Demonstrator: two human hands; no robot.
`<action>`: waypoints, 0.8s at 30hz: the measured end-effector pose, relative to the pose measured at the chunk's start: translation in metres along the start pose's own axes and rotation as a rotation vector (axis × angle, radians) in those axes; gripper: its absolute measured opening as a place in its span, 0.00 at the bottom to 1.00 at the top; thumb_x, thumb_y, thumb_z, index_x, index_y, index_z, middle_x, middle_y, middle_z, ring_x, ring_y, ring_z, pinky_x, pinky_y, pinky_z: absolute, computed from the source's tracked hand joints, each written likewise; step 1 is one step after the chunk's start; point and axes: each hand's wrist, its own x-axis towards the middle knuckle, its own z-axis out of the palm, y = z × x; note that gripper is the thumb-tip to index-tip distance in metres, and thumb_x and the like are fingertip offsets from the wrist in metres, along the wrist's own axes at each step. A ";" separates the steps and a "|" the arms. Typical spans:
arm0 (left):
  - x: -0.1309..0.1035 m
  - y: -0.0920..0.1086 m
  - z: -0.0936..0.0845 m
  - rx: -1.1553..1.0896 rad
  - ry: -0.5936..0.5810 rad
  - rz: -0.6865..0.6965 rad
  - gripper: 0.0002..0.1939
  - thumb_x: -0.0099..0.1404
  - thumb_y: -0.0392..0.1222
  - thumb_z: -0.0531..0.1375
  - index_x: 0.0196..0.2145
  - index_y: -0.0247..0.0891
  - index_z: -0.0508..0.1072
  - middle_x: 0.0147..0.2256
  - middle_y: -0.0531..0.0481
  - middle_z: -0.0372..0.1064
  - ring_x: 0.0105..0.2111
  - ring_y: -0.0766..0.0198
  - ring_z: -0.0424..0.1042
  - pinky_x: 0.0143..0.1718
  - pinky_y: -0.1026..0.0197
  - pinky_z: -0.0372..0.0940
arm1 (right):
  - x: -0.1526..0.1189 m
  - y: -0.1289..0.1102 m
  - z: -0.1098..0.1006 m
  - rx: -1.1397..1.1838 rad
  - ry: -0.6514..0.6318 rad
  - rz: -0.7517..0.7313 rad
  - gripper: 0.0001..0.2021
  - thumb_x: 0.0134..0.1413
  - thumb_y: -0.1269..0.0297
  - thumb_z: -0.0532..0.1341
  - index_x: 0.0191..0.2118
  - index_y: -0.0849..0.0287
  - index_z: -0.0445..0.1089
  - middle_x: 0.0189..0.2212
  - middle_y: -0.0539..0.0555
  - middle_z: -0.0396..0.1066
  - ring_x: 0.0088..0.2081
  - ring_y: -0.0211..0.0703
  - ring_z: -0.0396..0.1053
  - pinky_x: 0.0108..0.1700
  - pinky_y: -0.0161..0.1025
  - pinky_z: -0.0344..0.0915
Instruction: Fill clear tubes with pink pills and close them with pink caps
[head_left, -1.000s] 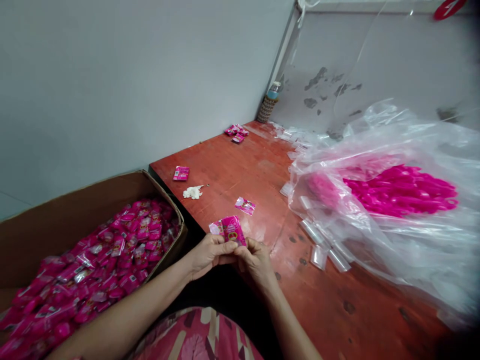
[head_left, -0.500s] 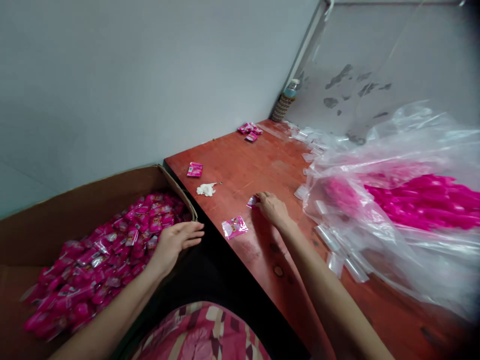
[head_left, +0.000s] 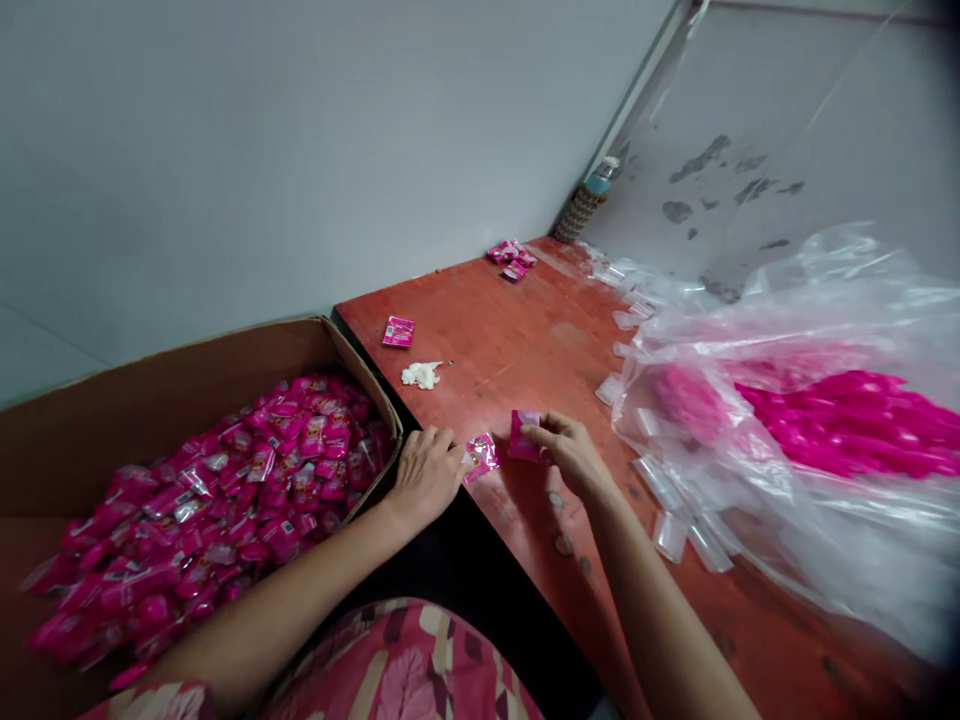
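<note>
My right hand (head_left: pixel 571 452) pinches a small flat pink packet (head_left: pixel 519 436) between thumb and fingers, raised a little above the red table. My left hand (head_left: pixel 429 470) is at the table's near-left edge, fingers curled and closed on the left edge of another shiny pink packet (head_left: pixel 484 455). Its fingertips are partly hidden, and that packet lies on or just over the tabletop. The two packets are close together, side by side. Left of my left arm, many wrapped pink packets (head_left: pixel 262 490) fill a cardboard box (head_left: pixel 247 350).
On the red table (head_left: pixel 510 345) lie a pink packet (head_left: pixel 398 332), a crumpled white scrap (head_left: pixel 421 375) and a small packet pile (head_left: pixel 511 257). A bottle (head_left: pixel 589 200) stands in the corner. Clear plastic pieces (head_left: pixel 671 533) and a large bag of pink items (head_left: pixel 847 420) occupy the right.
My left hand has moved right from beside the box to the packet at the table edge. My right hand has lifted its packet off the table and drawn it nearer.
</note>
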 end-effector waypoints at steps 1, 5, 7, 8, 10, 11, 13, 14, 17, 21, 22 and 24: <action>-0.001 0.000 -0.001 -0.001 0.004 -0.002 0.12 0.61 0.46 0.52 0.32 0.38 0.71 0.32 0.46 0.64 0.36 0.58 0.60 0.36 0.56 0.54 | -0.008 -0.002 0.005 0.143 -0.006 0.056 0.11 0.40 0.57 0.60 0.26 0.61 0.63 0.17 0.45 0.63 0.16 0.31 0.56 0.19 0.30 0.49; -0.003 -0.002 -0.003 -0.056 0.034 -0.014 0.12 0.61 0.45 0.52 0.33 0.38 0.72 0.31 0.46 0.65 0.35 0.59 0.61 0.36 0.56 0.55 | -0.030 -0.010 0.032 0.487 0.007 0.176 0.13 0.34 0.59 0.64 0.26 0.61 0.64 0.18 0.46 0.65 0.18 0.33 0.60 0.22 0.31 0.55; -0.003 -0.004 -0.004 -0.116 0.062 -0.032 0.11 0.61 0.44 0.52 0.35 0.38 0.72 0.31 0.47 0.67 0.36 0.59 0.62 0.37 0.57 0.56 | -0.034 -0.009 0.043 0.553 0.007 0.176 0.13 0.34 0.59 0.65 0.28 0.62 0.65 0.21 0.49 0.68 0.21 0.35 0.64 0.27 0.33 0.59; -0.003 -0.005 -0.004 -0.157 0.081 -0.044 0.11 0.61 0.43 0.52 0.36 0.39 0.71 0.31 0.47 0.68 0.36 0.60 0.63 0.38 0.57 0.57 | -0.034 -0.008 0.047 0.549 0.003 0.163 0.13 0.35 0.59 0.65 0.29 0.62 0.66 0.22 0.50 0.69 0.23 0.36 0.65 0.28 0.34 0.60; -0.003 -0.008 -0.006 -0.274 0.133 -0.065 0.11 0.61 0.42 0.52 0.39 0.38 0.71 0.33 0.48 0.69 0.37 0.61 0.65 0.39 0.58 0.59 | -0.033 -0.004 0.050 0.446 0.006 0.098 0.13 0.38 0.57 0.63 0.29 0.62 0.66 0.23 0.50 0.69 0.24 0.37 0.66 0.29 0.35 0.61; -0.002 -0.009 -0.007 -0.344 0.161 -0.073 0.11 0.62 0.41 0.52 0.40 0.38 0.70 0.34 0.48 0.69 0.37 0.62 0.66 0.40 0.59 0.60 | -0.032 -0.003 0.049 0.333 0.031 0.042 0.13 0.40 0.56 0.62 0.28 0.61 0.66 0.23 0.50 0.69 0.24 0.38 0.65 0.28 0.35 0.60; 0.000 -0.011 -0.009 -0.462 0.213 -0.089 0.12 0.62 0.41 0.51 0.41 0.37 0.70 0.36 0.48 0.70 0.37 0.63 0.67 0.40 0.61 0.61 | -0.029 -0.003 0.043 -0.012 0.147 -0.103 0.13 0.42 0.54 0.60 0.27 0.60 0.66 0.21 0.50 0.68 0.23 0.39 0.64 0.27 0.34 0.58; 0.000 -0.013 -0.010 -0.497 0.232 -0.098 0.12 0.62 0.40 0.51 0.40 0.37 0.70 0.37 0.47 0.70 0.37 0.64 0.68 0.40 0.61 0.62 | -0.028 -0.005 0.039 -0.214 0.218 -0.192 0.12 0.45 0.54 0.59 0.27 0.60 0.66 0.22 0.50 0.68 0.24 0.39 0.65 0.27 0.34 0.57; 0.001 -0.018 -0.010 -0.502 0.239 -0.130 0.11 0.61 0.41 0.52 0.39 0.37 0.71 0.36 0.48 0.71 0.36 0.63 0.69 0.40 0.62 0.62 | -0.030 -0.010 0.031 -0.702 0.337 -0.462 0.10 0.52 0.59 0.54 0.31 0.58 0.68 0.28 0.53 0.70 0.30 0.41 0.66 0.32 0.35 0.56; -0.004 -0.021 -0.005 -0.445 0.183 -0.145 0.11 0.60 0.42 0.54 0.38 0.39 0.72 0.35 0.48 0.71 0.36 0.62 0.69 0.40 0.60 0.62 | -0.041 -0.006 0.042 -0.991 0.229 -0.657 0.10 0.55 0.68 0.51 0.39 0.58 0.68 0.34 0.55 0.71 0.36 0.41 0.65 0.38 0.35 0.56; -0.006 -0.021 -0.003 -0.436 0.174 -0.142 0.11 0.60 0.41 0.54 0.38 0.39 0.72 0.34 0.48 0.71 0.36 0.62 0.69 0.40 0.60 0.62 | -0.045 -0.003 0.048 -1.034 0.192 -0.673 0.11 0.55 0.69 0.51 0.41 0.58 0.67 0.37 0.56 0.70 0.38 0.42 0.64 0.39 0.36 0.55; -0.009 -0.020 0.000 -0.430 0.155 -0.139 0.10 0.60 0.41 0.53 0.37 0.39 0.72 0.33 0.48 0.71 0.35 0.63 0.69 0.39 0.61 0.62 | -0.051 0.004 0.060 -1.090 0.145 -0.678 0.13 0.56 0.68 0.51 0.46 0.59 0.63 0.43 0.58 0.68 0.42 0.44 0.63 0.41 0.37 0.55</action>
